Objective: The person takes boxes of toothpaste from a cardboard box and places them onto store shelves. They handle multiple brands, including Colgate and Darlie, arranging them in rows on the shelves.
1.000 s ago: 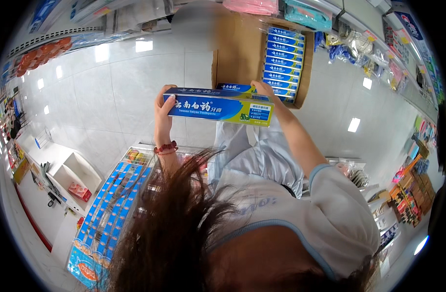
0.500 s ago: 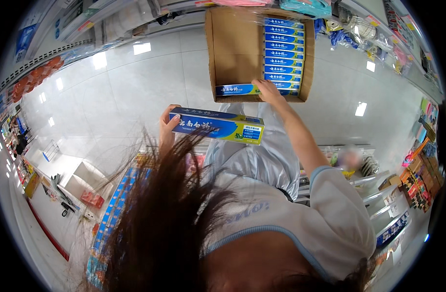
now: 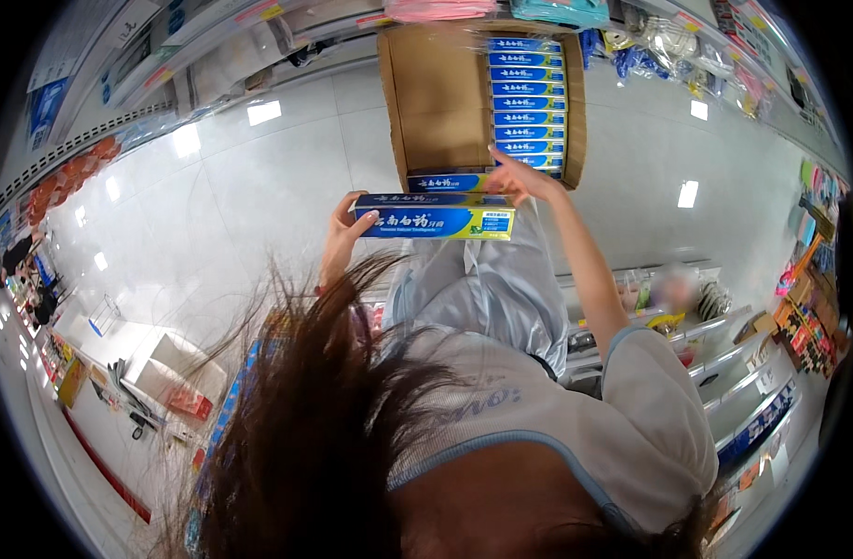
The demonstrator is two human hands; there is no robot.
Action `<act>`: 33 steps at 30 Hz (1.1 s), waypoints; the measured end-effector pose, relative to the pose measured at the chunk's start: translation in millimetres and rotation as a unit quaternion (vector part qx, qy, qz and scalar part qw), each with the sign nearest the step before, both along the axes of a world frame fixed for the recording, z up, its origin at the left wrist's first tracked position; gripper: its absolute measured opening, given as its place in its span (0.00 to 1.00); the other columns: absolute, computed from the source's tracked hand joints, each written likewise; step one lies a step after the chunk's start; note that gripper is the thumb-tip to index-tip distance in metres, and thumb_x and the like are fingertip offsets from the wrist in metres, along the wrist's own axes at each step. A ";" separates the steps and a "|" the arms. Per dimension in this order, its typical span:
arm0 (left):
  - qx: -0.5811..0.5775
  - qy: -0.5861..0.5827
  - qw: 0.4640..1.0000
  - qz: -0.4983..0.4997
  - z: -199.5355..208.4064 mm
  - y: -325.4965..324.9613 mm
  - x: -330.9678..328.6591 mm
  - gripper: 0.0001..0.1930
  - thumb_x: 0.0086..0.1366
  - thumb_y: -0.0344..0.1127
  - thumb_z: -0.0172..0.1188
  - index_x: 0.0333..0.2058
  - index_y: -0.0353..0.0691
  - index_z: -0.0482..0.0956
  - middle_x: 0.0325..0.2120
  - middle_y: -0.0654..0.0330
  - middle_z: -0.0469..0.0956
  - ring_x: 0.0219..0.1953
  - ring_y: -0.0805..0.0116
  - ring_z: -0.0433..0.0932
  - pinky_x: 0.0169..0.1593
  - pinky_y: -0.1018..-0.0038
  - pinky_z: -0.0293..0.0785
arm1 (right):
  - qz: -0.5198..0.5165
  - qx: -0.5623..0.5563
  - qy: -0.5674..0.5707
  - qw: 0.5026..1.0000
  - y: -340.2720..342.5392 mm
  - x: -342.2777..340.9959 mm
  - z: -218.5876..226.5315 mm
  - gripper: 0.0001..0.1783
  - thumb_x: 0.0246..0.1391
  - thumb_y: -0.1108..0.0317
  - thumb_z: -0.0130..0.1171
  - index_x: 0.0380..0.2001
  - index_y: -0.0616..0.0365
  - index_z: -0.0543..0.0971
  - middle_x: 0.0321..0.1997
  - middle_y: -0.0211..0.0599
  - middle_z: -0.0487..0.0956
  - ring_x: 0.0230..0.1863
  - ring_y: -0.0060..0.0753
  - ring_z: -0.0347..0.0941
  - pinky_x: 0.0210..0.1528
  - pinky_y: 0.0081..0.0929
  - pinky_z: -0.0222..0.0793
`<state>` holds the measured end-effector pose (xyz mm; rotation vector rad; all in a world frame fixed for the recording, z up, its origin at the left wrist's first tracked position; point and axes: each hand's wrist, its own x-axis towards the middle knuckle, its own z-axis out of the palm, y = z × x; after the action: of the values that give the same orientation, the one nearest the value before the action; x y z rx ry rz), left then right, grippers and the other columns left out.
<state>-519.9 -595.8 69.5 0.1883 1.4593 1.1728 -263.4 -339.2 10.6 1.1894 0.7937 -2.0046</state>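
Cardboard carton [image 3: 445,93], open on the white floor, is half filled with stacked blue boxes. Left hand [image 3: 344,222] fingers clamp one end of two long blue boxes [image 3: 436,216]. Right hand [image 3: 515,177], fingers spread, touches the carton's nearest box; the one-ended grip risks the top box sliding off.

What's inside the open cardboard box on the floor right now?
The cardboard box holds a column of blue toothpaste cartons along one side; the rest shows bare cardboard. The right hand reaches its near edge, covering the carton ends there. Anything beneath the column is hidden.

Bare left half of cardboard box [image 3: 436,102], stacked toothpaste cartons [image 3: 527,102] filling its right half
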 end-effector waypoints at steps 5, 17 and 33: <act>0.020 -0.047 0.999 -0.014 -8.2 29.7 21.8 0.22 0.56 0.27 0.61 0.49 0.37 0.65 0.36 0.59 0.77 0.38 0.75 0.74 0.42 0.78 0.72 | -0.028 -0.048 0.019 0.998 -5.7 19.3 33.4 0.34 0.47 0.42 0.57 0.48 0.60 0.72 0.43 0.43 0.77 0.37 0.39 0.77 0.33 0.33 0.75; -0.157 0.028 0.980 -0.119 -59.9 -3.1 35.2 0.29 0.56 0.34 0.59 0.57 0.52 0.63 0.49 0.54 0.70 0.42 0.69 0.75 0.39 0.74 0.72 | -0.023 0.389 0.120 0.913 -5.1 21.0 -47.9 0.27 0.36 0.54 0.70 0.40 0.57 0.80 0.42 0.38 0.79 0.43 0.28 0.73 0.45 0.21 0.66; -0.184 -0.149 0.966 -0.104 -116.5 -119.8 28.2 0.15 0.62 0.39 0.52 0.47 0.48 0.72 0.36 0.64 0.80 0.36 0.75 0.77 0.38 0.77 0.69 | 0.158 0.367 0.108 0.911 -3.7 12.7 -128.6 0.23 0.37 0.58 0.69 0.41 0.49 0.80 0.45 0.40 0.78 0.45 0.36 0.73 0.50 0.25 0.65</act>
<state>-491.7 -715.7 -47.1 -0.0874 1.3249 0.7093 -250.7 -342.9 -118.0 1.1207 1.8372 -1.6109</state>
